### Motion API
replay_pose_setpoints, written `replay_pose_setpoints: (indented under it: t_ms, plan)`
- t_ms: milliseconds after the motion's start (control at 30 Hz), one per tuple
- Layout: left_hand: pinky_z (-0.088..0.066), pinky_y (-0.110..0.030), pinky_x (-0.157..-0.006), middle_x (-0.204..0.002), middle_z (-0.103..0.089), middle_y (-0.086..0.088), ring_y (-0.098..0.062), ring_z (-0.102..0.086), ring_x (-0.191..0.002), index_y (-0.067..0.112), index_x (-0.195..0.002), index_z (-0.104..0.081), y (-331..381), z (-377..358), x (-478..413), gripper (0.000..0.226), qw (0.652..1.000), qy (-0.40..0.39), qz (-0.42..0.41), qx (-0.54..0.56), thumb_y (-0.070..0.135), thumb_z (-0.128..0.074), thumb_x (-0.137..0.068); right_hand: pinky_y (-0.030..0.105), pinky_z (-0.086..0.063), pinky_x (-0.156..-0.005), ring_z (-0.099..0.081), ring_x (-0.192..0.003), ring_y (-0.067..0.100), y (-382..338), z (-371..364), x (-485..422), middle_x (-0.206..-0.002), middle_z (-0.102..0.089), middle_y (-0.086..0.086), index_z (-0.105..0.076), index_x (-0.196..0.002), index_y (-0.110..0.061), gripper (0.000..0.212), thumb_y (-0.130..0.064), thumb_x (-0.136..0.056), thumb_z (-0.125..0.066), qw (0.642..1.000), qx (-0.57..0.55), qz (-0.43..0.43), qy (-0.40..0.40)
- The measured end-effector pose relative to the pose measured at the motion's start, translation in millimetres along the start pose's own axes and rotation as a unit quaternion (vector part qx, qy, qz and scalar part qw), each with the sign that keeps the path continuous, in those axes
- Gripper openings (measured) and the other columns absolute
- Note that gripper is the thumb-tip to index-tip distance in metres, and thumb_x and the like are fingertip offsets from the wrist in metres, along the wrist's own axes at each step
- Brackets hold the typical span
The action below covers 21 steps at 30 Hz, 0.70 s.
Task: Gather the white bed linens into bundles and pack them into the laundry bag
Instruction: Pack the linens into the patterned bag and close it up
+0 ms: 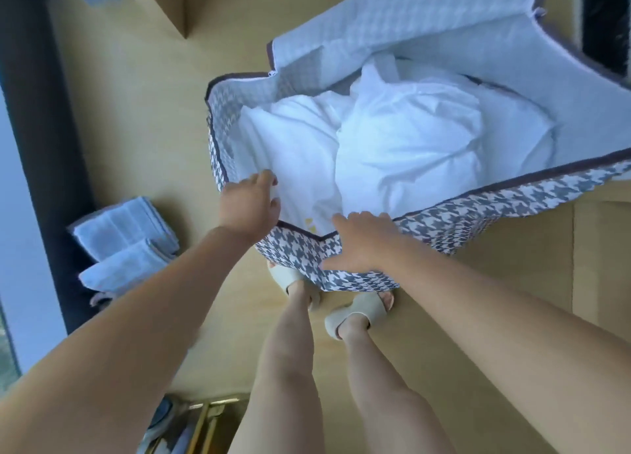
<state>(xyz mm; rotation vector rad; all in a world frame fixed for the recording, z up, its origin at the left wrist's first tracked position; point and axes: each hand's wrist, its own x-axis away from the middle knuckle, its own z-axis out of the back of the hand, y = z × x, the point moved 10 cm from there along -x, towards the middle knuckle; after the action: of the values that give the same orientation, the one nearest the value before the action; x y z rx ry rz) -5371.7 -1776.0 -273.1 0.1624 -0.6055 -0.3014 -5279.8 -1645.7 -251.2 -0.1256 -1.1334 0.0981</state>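
A large grey-and-white houndstooth laundry bag point(444, 214) stands open on the wooden floor, its lid flap point(392, 19) folded back. White bed linens point(406, 146) fill it in rumpled bundles. My left hand point(251, 204) is at the bag's near left corner, fingers curled over the rim and reaching inside beside the linens. My right hand point(362, 242) grips the near rim, fingers hooked over the edge and thumb spread on the outer wall.
Folded pale towels point(123, 235) lie on a dark ledge to the left. My feet in beige slippers point(355, 313) stand right against the bag's near side. A wall corner point(177, 6) juts in at the top left. Bare wooden floor point(136, 129) lies between bag and ledge.
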Motion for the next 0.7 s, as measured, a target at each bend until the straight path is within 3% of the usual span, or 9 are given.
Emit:
replay_pose_setpoints:
  t_ms: [67,167,200,267,333,467,567,633,700]
  plan:
    - [-0.034,-0.041,-0.099,-0.138,-0.041,-0.013,-0.031,-0.04,-0.126,0.013,-0.14,-0.034,-30,-2,-10,0.064,0.996,-0.021,0.087,0.013,0.023,-0.064,-0.084,0.038,-0.037,-0.089,-0.05,-0.115,0.026,-15,-5,-19,-0.125,-0.052,0.004,-0.039,-0.131,-0.016,0.071,-0.063,-0.081,-0.057,0.998,-0.067,-0.008,-0.008]
    - [-0.032,-0.041,-0.106,-0.154,-0.017,-0.014,-0.031,-0.027,-0.138,0.012,-0.152,-0.004,-75,-17,-12,0.095,0.955,-0.063,0.262,0.124,0.022,-0.069,-0.083,0.035,-0.043,-0.083,-0.056,-0.105,0.025,-20,-8,-37,-0.116,-0.059,0.005,-0.054,-0.116,-0.01,0.059,-0.058,-0.083,-0.058,0.98,-0.192,-0.041,-0.009]
    - [-0.038,-0.037,-0.102,-0.151,-0.026,-0.018,-0.029,-0.039,-0.133,0.008,-0.151,-0.004,-88,-27,-11,0.089,0.932,-0.081,0.309,0.171,0.022,-0.065,-0.088,0.034,-0.043,-0.08,-0.057,-0.101,0.025,-19,-6,-40,-0.111,-0.061,0.005,-0.057,-0.11,-0.01,0.053,-0.057,-0.085,-0.057,0.978,-0.206,-0.044,0.001]
    - [-0.05,-0.029,-0.079,-0.115,-0.064,-0.022,-0.016,-0.067,-0.098,0.001,-0.139,-0.037,-98,-38,-6,0.05,0.922,-0.141,0.323,0.159,0.017,-0.054,-0.094,0.033,-0.04,-0.074,-0.057,-0.097,0.025,-17,4,-41,-0.1,-0.061,0.003,-0.058,-0.1,-0.011,0.045,-0.055,-0.09,-0.051,0.976,-0.208,-0.046,0.039]
    - [-0.05,-0.03,-0.076,-0.098,-0.069,-0.023,-0.019,-0.068,-0.093,0.0,-0.116,-0.057,-89,-39,-8,0.026,0.943,-0.178,0.259,0.111,0.011,-0.046,-0.096,0.032,-0.038,-0.072,-0.057,-0.093,0.025,-13,15,-39,-0.092,-0.059,0.001,-0.057,-0.093,-0.013,0.043,-0.054,-0.093,-0.044,0.971,-0.221,-0.052,0.079]
    - [-0.041,-0.036,-0.076,-0.108,-0.062,-0.026,-0.04,-0.057,-0.102,-0.004,-0.097,-0.058,-26,-20,22,0.041,0.97,-0.156,0.116,0.143,0.028,-0.033,-0.102,0.031,-0.034,-0.069,-0.049,-0.078,0.021,-15,53,-30,-0.075,-0.05,0.0,-0.046,-0.073,-0.015,0.045,-0.054,-0.093,-0.043,0.909,-0.394,-0.042,0.13]
    - [-0.032,-0.033,-0.065,-0.092,-0.063,-0.024,-0.039,-0.058,-0.091,0.005,-0.074,-0.048,29,2,64,0.041,0.983,-0.15,0.011,0.101,0.031,-0.033,-0.102,0.03,-0.04,-0.082,-0.049,-0.087,0.021,-21,76,-26,-0.095,-0.047,0.006,-0.048,-0.097,-0.017,0.052,-0.067,-0.084,-0.048,0.846,-0.521,-0.052,0.1]
    - [-0.027,-0.032,-0.058,-0.075,-0.055,-0.016,-0.036,-0.056,-0.076,0.011,-0.062,-0.028,66,26,93,0.045,0.988,-0.117,-0.064,0.08,0.032,-0.032,-0.103,0.039,-0.045,-0.092,-0.05,-0.109,0.023,-25,77,-24,-0.118,-0.048,0.007,-0.044,-0.128,-0.015,0.074,-0.069,-0.079,-0.055,0.845,-0.526,-0.084,0.046]
    - [-0.02,-0.03,-0.046,-0.065,-0.054,-0.012,-0.031,-0.054,-0.062,0.019,-0.06,-0.013,106,46,120,0.049,0.98,-0.071,-0.167,0.082,0.029,-0.037,-0.102,0.033,-0.045,-0.08,-0.052,-0.102,0.024,-17,85,-20,-0.11,-0.052,0.006,-0.045,-0.128,-0.01,0.066,-0.059,-0.086,-0.055,0.866,-0.483,-0.112,0.065]
